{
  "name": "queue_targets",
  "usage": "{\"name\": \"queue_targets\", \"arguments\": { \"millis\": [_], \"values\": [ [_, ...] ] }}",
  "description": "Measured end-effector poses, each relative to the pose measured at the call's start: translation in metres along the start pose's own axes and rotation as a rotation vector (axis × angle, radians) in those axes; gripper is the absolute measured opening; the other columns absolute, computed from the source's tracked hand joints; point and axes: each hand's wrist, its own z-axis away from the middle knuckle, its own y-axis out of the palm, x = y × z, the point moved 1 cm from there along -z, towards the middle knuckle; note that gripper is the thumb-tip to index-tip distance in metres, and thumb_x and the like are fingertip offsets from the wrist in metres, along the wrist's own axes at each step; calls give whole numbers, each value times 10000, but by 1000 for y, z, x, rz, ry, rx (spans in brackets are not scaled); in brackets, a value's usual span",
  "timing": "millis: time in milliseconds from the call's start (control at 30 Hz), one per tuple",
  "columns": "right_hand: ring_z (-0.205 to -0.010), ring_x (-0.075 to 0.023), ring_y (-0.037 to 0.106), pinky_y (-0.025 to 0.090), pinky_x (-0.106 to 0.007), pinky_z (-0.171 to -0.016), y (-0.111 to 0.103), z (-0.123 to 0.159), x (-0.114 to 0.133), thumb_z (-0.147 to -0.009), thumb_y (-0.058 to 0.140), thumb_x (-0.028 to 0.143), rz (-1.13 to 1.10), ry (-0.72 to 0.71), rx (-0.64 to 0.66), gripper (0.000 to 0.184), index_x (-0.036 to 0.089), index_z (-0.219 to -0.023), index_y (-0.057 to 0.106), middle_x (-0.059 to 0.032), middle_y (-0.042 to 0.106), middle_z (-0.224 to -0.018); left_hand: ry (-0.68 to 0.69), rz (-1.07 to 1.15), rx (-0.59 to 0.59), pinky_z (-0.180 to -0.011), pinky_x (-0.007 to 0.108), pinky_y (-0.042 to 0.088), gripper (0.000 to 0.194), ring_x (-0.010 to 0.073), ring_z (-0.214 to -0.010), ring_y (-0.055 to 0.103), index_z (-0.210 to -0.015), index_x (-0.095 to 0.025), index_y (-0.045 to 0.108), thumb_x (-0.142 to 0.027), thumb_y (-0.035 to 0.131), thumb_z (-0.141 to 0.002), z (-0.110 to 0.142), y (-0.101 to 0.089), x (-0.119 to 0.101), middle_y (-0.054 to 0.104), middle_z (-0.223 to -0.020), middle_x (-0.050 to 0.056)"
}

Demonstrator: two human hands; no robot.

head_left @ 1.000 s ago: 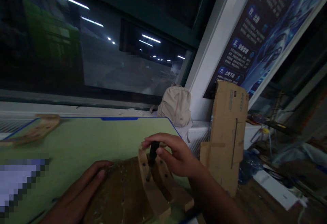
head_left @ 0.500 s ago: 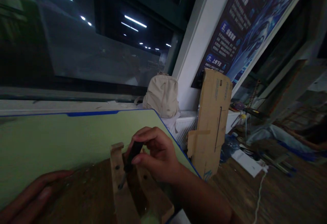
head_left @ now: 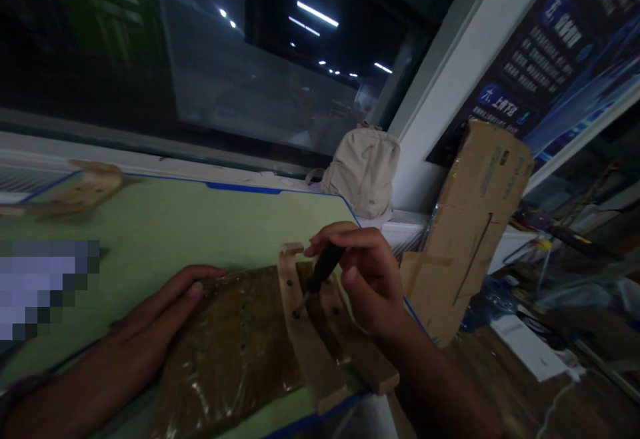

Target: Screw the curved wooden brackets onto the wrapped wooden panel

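Observation:
My right hand (head_left: pixel 367 275) holds the black handle of a screwdriver (head_left: pixel 326 271), which leans with its tip at a hole in a curved wooden piece (head_left: pixel 313 352). A second, similar wooden piece (head_left: pixel 360 345) lies alongside it to the right, with a dark hole showing. Both pieces are against the right side of a brown panel (head_left: pixel 235 339) wrapped in clear plastic. My left hand (head_left: pixel 175 302) lies with its fingers stretched out along the panel's far left edge. Whether a screw sits under the screwdriver tip is too small to make out.
The pale green tabletop (head_left: pixel 200 225) has a blue edge. Another wooden part (head_left: pixel 85 189) lies at its far left. A person's pixelated area shows at left. A beige backpack (head_left: pixel 364 169) and tall flattened cardboard (head_left: pixel 480 225) stand beyond the table's right side.
The view has swung left and down, so more of the table and panel shows. My right hand keeps the screwdriver at the wooden piece; my left hand remains by the panel.

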Motion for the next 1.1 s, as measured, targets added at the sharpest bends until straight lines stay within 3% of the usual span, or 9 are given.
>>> {"name": "queue_targets", "arguments": {
  "millis": [100, 233, 333, 400, 500, 700, 800, 900, 1100],
  "values": [
    [-948, -176, 719, 594, -390, -811, 3, 1, 3, -979, 548, 292, -95, 108, 68, 175, 280, -1152, 520, -47, 688, -1111, 22, 54, 75, -1034, 295, 503, 506, 216, -1260, 590, -1351, -306, 492, -607, 299, -992, 1, -1, -4, 619, -1367, -23],
    [-776, -141, 681, 571, -289, -667, 1, 3, 2, -882, 698, 244, 25, 25, -76, 264, 276, -1072, 518, -2, 641, -921, 0, 67, 60, -975, 280, 539, 550, 226, -1242, 592, -1359, -282, 489, -626, 278, -986, 3, -1, -7, 619, -1354, -7],
    [-812, -141, 655, 566, -296, -704, 0, 2, 2, -845, 747, 249, 95, -49, -89, 318, 276, -1090, 546, -9, 613, -948, 2, 71, 91, -1022, 283, 507, 530, 223, -1287, 544, -1391, -281, 447, -599, 279, -1002, 4, 0, -9, 578, -1400, -10],
    [-907, -172, 683, 589, -347, -761, 2, 1, 5, -913, 668, 298, 39, -42, 2, 266, 275, -1145, 539, -39, 643, -1020, 6, 99, 113, -1065, 308, 476, 518, 231, -1308, 521, -1390, -293, 440, -601, 285, -1003, 4, 0, -9, 562, -1414, -8],
    [-954, -186, 717, 606, -414, -819, 5, -1, 8, -988, 537, 227, -90, -10, 108, 192, 289, -1169, 520, -44, 692, -1041, -13, 150, 137, -1082, 360, 463, 537, 264, -1329, 496, -1368, -314, 444, -653, 292, -980, 3, 0, -9, 546, -1423, 11],
    [-811, -150, 678, 592, -319, -692, -1, 1, 5, -844, 726, 118, 45, -90, -48, 374, 315, -1118, 565, 3, 654, -948, -55, 204, 172, -1101, 370, 405, 514, 250, -1347, 455, -1341, -378, 419, -699, 297, -960, 3, -1, -8, 495, -1452, -31],
    [-918, -186, 701, 617, -397, -778, 0, 1, 5, -917, 659, 237, -10, -62, 25, 287, 301, -1182, 570, -41, 668, -1051, -67, 205, 175, -1085, 355, 407, 523, 243, -1350, 445, -1333, -379, 420, -714, 294, -952, 4, -1, -10, 475, -1471, -38],
    [-970, -191, 724, 617, -442, -837, 2, 0, 7, -993, 526, 220, -137, 15, 101, 225, 298, -1200, 561, -50, 698, -1095, -72, 197, 152, -1062, 357, 423, 581, 258, -1334, 462, -1317, -354, 439, -756, 297, -921, 4, 0, -14, 498, -1454, -18],
    [-764, -131, 654, 560, -268, -643, -2, -1, 5, -836, 752, 157, 55, -69, -89, 325, 291, -1073, 575, 9, 649, -905, -85, 205, 132, -1050, 343, 428, 605, 266, -1306, 495, -1310, -352, 458, -774, 316, -901, 3, 1, -15, 534, -1431, -24]
  ]
}}
